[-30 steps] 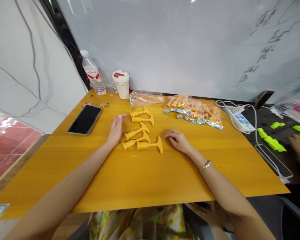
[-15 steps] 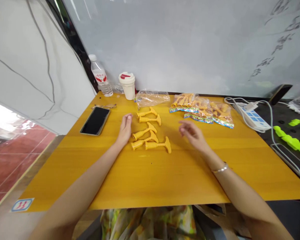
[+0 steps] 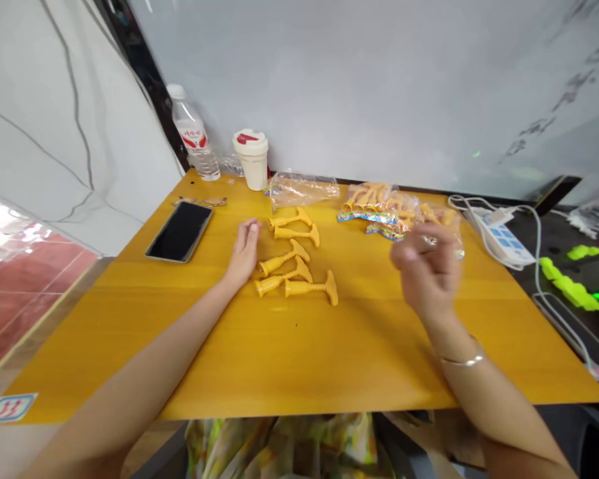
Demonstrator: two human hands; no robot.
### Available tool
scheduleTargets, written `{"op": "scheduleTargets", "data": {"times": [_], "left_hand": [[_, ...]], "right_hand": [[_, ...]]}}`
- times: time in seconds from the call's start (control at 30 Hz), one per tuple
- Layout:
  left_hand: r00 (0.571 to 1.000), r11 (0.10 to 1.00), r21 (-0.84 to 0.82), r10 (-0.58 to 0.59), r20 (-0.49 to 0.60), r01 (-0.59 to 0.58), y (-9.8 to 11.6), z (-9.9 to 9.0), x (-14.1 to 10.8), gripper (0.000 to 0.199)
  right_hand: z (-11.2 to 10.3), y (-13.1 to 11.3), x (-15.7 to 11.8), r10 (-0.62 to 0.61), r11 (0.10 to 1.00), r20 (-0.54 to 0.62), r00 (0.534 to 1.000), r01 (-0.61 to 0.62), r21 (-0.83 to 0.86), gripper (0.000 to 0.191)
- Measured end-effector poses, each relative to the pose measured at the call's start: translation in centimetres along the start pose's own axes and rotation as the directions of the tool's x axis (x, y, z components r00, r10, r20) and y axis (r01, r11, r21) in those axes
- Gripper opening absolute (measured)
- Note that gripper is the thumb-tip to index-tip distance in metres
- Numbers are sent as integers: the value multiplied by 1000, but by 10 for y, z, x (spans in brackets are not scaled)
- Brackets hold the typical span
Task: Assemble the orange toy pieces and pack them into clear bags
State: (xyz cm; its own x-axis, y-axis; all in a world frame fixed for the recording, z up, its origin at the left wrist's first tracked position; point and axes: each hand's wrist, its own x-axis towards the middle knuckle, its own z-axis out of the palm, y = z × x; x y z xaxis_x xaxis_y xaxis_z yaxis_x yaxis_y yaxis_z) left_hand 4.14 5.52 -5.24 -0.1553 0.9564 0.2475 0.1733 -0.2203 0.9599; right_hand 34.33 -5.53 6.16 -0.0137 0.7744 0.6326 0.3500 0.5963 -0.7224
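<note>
Several yellow T-shaped plastic pieces (image 3: 307, 288) lie loose on the wooden table (image 3: 369, 359). Just left of them, my left hand (image 3: 243, 251) rests on its edge on the tabletop, fingers together and extended, holding nothing. My right hand (image 3: 429, 269) is raised above the right part of the table, blurred by motion, with its fingers curled; whether it holds anything is not visible. Behind it lie clear bags of yellow pieces (image 3: 369, 199) with colourful edges, partly covered by the hand.
A phone (image 3: 180, 231), glasses (image 3: 202, 201), a water bottle (image 3: 196, 136) and a lidded cup (image 3: 253, 159) stand or lie at the back left. A clear bag (image 3: 304, 191) is beside the cup. On the right are a power strip (image 3: 504, 237) with cables and green pieces (image 3: 572, 286).
My right hand has moved right and up, away from the loose yellow pieces, and now overlaps the bags. My left hand stays beside the pieces. The camera view has shifted slightly.
</note>
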Motion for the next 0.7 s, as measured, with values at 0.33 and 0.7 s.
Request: {"op": "scheduleTargets", "data": {"times": [0.33, 0.7], "left_hand": [[999, 999, -13, -29, 19, 29, 2, 1, 0, 62], [1000, 1000, 20, -7, 20, 7, 3, 1, 0, 66]], "right_hand": [[31, 84, -27, 511, 848, 261, 819, -530, 2, 47], [36, 66, -20, 441, 896, 255, 860, -438, -74, 45]]}}
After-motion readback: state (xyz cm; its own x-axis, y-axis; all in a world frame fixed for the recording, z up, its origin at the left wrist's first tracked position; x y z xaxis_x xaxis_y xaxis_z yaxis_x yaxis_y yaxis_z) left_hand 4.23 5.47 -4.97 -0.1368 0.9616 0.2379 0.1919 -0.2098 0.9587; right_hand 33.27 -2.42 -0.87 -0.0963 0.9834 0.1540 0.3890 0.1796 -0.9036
